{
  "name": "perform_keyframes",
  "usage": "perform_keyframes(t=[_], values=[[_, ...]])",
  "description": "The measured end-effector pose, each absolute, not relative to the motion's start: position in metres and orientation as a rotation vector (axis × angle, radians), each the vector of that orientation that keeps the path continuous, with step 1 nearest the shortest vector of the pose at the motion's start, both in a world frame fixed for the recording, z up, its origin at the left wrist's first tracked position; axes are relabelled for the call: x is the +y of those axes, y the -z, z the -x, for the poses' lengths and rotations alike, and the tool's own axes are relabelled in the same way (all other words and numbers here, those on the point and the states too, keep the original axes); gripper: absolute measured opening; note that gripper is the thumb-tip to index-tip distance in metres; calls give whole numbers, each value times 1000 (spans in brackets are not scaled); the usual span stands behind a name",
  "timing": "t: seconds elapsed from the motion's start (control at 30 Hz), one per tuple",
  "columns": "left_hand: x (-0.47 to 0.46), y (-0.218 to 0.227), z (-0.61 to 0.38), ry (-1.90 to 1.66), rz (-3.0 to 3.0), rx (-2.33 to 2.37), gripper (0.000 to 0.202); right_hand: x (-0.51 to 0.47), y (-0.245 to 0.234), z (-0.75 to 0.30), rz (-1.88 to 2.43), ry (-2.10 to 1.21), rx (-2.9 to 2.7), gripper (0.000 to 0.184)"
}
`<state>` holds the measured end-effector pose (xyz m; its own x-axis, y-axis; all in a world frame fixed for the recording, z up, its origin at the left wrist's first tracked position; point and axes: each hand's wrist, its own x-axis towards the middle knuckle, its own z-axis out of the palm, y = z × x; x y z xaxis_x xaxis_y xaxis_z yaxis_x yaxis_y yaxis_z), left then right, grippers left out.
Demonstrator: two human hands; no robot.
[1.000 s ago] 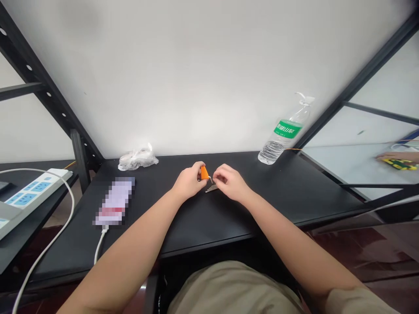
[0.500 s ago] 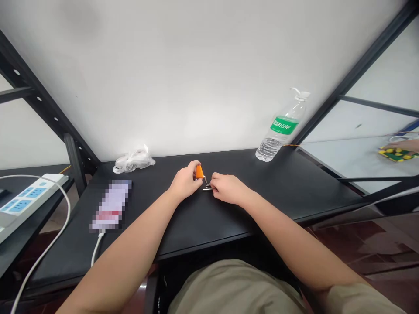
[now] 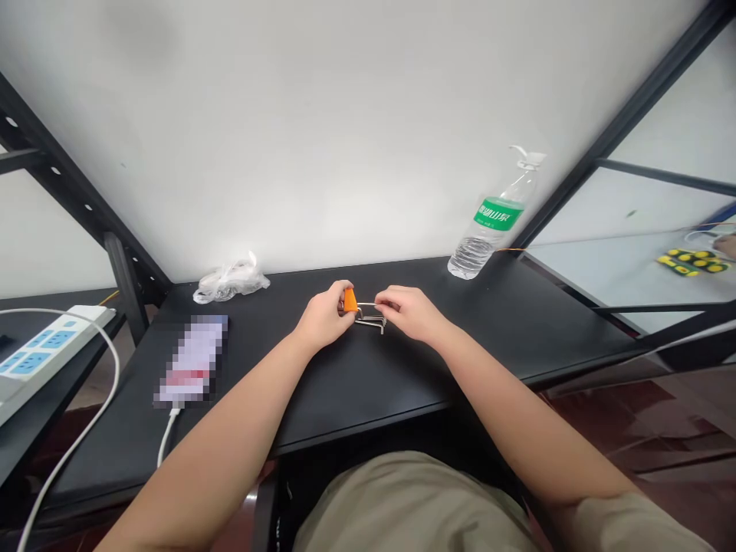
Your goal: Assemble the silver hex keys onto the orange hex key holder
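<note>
My left hand (image 3: 326,318) is closed around an orange holder (image 3: 350,300) just above the black tabletop. A short bent hex key (image 3: 360,313) shows at the holder's right side. In my right hand (image 3: 411,310), thumb and fingers pinch the end of a thin metal hex key (image 3: 366,304) that reaches left to the holder; whether its tip sits inside a hole I cannot tell. Several loose L-shaped hex keys (image 3: 371,325) lie on the table below and between my hands, partly overlapping.
A tilted water bottle (image 3: 486,218) stands at the back right. On the left are a crumpled plastic bag (image 3: 231,280), a phone (image 3: 192,359) with a white cable (image 3: 166,437), and a power strip (image 3: 49,349). Far right, another person's hand (image 3: 725,245) is beside a yellow-green object (image 3: 693,262).
My right hand has risen off the loose hex keys and now holds one hex key level against the orange holder. More of the loose keys show. My left hand stays nearly in place.
</note>
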<state>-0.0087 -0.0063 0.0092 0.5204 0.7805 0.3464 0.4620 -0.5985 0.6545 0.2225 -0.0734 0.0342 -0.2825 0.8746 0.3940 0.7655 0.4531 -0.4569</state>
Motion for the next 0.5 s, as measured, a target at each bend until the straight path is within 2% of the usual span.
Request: perform_keyframes(t=[0.23,0.37,0.5], values=[[-11,-14,9,-812,-2335,1010,50,-71,-40,-216,1328,-363,-2074,19],[-14,-18,6,-825,-2393,1018,44,-62,-29,-200,1354,-729,-1796,15],[-15,-19,5,-828,-2356,1055,44,-59,-17,-193,1270,-1093,-1456,33]])
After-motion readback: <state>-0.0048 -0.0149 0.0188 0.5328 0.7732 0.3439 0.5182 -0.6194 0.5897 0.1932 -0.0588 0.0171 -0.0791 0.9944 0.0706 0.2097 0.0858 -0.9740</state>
